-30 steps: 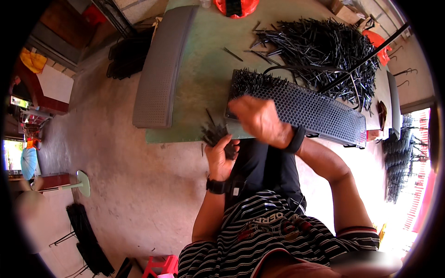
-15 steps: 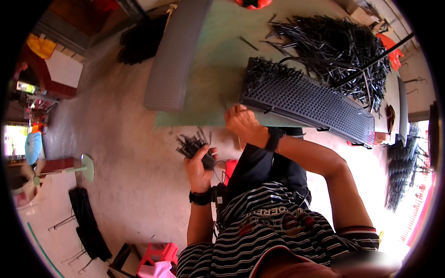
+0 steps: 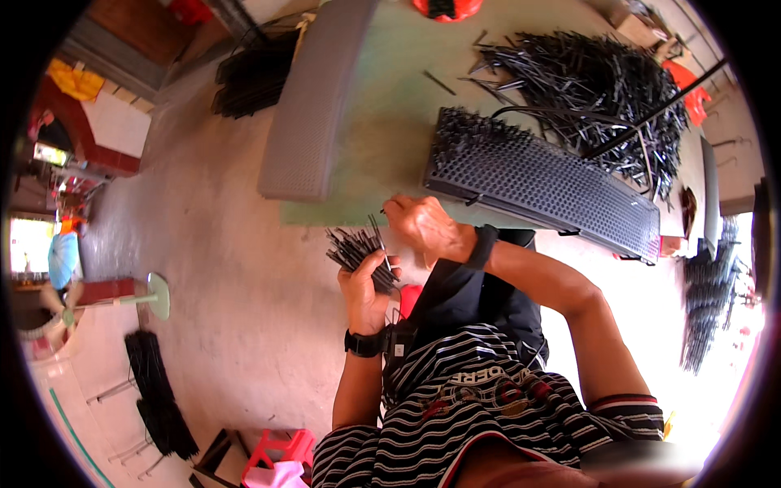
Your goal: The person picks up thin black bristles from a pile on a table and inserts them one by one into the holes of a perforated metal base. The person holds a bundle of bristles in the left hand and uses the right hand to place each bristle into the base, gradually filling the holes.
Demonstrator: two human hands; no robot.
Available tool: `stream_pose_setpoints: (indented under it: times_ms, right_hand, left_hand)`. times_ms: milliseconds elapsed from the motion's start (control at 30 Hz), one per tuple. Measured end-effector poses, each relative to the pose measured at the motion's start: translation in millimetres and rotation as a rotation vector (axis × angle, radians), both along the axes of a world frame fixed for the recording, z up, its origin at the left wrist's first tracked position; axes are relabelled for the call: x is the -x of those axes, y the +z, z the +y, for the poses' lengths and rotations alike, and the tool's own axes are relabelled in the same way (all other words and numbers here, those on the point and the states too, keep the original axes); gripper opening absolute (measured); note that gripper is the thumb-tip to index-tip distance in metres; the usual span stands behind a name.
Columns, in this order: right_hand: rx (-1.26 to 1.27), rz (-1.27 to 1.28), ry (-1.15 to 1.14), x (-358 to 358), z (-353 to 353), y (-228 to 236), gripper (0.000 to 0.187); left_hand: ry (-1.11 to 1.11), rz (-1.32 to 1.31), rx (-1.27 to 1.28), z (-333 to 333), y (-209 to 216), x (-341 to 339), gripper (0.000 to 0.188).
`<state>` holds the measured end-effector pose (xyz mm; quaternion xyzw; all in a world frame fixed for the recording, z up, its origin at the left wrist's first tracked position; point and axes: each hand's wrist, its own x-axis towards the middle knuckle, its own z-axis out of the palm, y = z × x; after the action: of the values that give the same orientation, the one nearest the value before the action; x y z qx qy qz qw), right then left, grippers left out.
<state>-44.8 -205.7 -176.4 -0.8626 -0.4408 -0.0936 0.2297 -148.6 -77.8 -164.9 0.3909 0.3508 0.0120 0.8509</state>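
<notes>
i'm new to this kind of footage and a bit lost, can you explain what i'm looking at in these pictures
There is no robot here: a person works with two bare hands. The view comes from the left of two fisheye cameras worn on the head, looking down, so straight edges bend. The left hand grips a bundle of thin black sticks. The right hand is near the edge of the green tabletop; whether its fingertips hold anything is hard to tell. On the table are a dark perforated rack, its left end crowded with sticks, a loose pile of black sticks and a grey perforated panel.
</notes>
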Motion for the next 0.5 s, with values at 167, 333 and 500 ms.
stream_pose_setpoints:
  times_ms: [167, 333, 500]
  right_hand:
    - [-0.586, 0.569, -0.344, -1.5, -61.0, 58.8, 0.015]
    - [-0.821, 0.679, -0.494, -22.0, -103.1, 77.0, 0.022]
    - [-0.79, 0.56, -0.631, -35.1, -100.9, 69.2, 0.032]
  left_hand:
    - [-0.128, -0.056, 0.056, -25.3, 3.5, -21.6, 0.009]
    - [-0.22, -0.062, 0.108, -52.0, 8.1, -41.7, 0.012]
    - [-0.217, -0.066, 0.09, -66.6, 4.4, -50.7, 0.01]
